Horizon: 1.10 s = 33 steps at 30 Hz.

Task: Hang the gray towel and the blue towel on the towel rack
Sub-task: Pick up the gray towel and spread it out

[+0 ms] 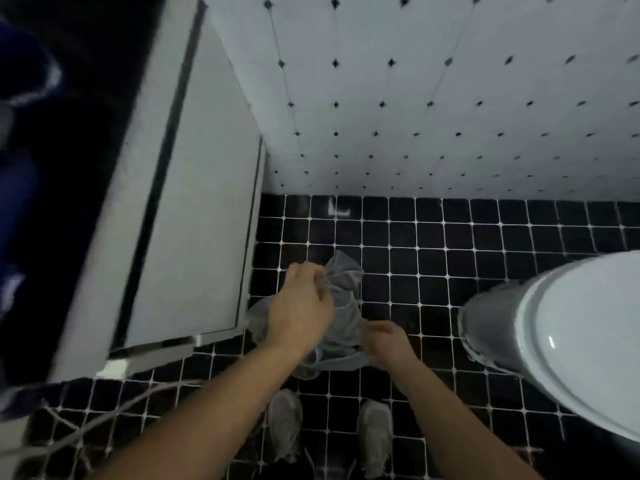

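Note:
The gray towel [341, 317] hangs bunched in front of me above the black tiled floor. My left hand [301, 303] grips its upper part, fingers curled into the cloth. Lower and to the right, my right hand [386, 341] pinches the towel's edge. At the far left edge there is dark blue fabric [20, 168], blurred; I cannot tell if it is the blue towel. No towel rack is in view.
A white cabinet [194, 202] stands at the left, close to my left hand. A white toilet [571, 341] fills the right side. A white tiled wall [433, 98] rises ahead. My two shoes [329, 434] stand on the black tiled floor [450, 244] below the towel.

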Tool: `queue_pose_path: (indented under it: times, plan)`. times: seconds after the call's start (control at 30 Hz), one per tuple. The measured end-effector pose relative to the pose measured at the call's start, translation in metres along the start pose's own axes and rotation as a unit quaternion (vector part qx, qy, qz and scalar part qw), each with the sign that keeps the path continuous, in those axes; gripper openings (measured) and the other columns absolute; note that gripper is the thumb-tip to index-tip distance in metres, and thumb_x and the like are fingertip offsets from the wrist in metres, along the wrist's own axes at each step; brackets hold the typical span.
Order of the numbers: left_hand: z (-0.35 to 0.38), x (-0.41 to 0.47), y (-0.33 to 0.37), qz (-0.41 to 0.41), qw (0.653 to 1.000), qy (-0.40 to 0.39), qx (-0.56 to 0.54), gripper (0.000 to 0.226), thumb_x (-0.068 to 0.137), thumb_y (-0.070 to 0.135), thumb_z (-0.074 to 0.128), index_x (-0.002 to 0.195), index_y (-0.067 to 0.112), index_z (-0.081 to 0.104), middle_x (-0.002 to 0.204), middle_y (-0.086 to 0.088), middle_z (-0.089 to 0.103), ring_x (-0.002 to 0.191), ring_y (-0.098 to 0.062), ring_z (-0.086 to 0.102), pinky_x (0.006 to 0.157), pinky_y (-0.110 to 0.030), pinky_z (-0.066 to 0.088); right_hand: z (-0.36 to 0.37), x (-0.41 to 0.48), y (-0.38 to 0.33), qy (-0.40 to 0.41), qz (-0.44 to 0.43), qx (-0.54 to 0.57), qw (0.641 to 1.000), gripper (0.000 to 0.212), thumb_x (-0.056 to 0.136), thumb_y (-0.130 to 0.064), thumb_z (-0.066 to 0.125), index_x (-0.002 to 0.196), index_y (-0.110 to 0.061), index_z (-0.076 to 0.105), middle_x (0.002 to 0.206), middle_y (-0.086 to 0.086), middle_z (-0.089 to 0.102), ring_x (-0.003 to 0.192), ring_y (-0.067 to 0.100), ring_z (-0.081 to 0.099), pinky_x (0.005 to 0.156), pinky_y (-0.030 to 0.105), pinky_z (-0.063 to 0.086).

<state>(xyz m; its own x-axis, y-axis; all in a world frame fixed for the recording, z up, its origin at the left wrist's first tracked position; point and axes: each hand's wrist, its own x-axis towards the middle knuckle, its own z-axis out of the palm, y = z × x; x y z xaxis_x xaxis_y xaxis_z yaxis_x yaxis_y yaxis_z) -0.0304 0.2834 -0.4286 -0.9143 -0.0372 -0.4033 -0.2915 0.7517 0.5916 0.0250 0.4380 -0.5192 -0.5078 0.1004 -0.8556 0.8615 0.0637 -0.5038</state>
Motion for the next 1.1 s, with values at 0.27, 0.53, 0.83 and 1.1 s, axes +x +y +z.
queue_pose_path:
  times: [0.27,0.53,0.83,1.1]
  plan:
    - [0.246,0.103,-0.231,-0.23,0.967,-0.073,0.085,0.073,0.083,0.042,0.068,0.141,0.01,0.038,0.141,-0.015,0.048,0.124,-0.035,0.051,0.097,-0.038,0.045,0.038,0.221,0.151,-0.007,-0.042,-0.043,0.998,0.016,0.09,0.009,0.049,0.088,-0.006,0.053,0.068,-0.003,0.049,0.06,0.007,0.046,0.046,0.006,0.037]
    - [0.314,0.146,-0.297,-0.255,0.962,-0.021,-0.097,0.02,0.087,0.014,0.064,0.106,0.009,0.066,0.101,-0.012,0.071,0.098,-0.032,0.065,0.077,-0.027,0.05,0.056,0.3,0.204,0.033,-0.033,-0.036,0.998,0.01,0.089,0.003,0.055,0.085,-0.003,0.061,0.068,0.006,0.054,0.066,0.019,0.051,0.061,0.026,0.042]
    - [0.205,0.076,-0.105,-0.223,0.873,-0.135,-0.412,0.019,0.047,0.004,0.055,0.064,0.002,0.063,0.055,-0.011,0.053,0.053,-0.023,0.051,0.053,-0.03,0.044,0.005,0.166,0.076,0.078,-0.143,-0.06,0.985,0.038,0.09,-0.007,0.061,0.125,-0.003,0.047,0.107,0.01,0.05,0.082,0.014,0.058,0.058,0.013,0.051]
    - [-0.001,-0.007,0.109,-0.06,0.885,-0.18,-0.426,0.03,0.071,-0.016,0.044,0.053,0.006,0.048,0.037,0.01,0.047,0.036,0.001,0.048,0.038,-0.011,0.038,-0.069,-0.056,-0.114,0.054,-0.3,-0.102,0.947,0.076,0.065,-0.017,0.086,0.129,-0.011,0.046,0.131,0.014,0.049,0.104,0.025,0.06,0.085,0.037,0.056]
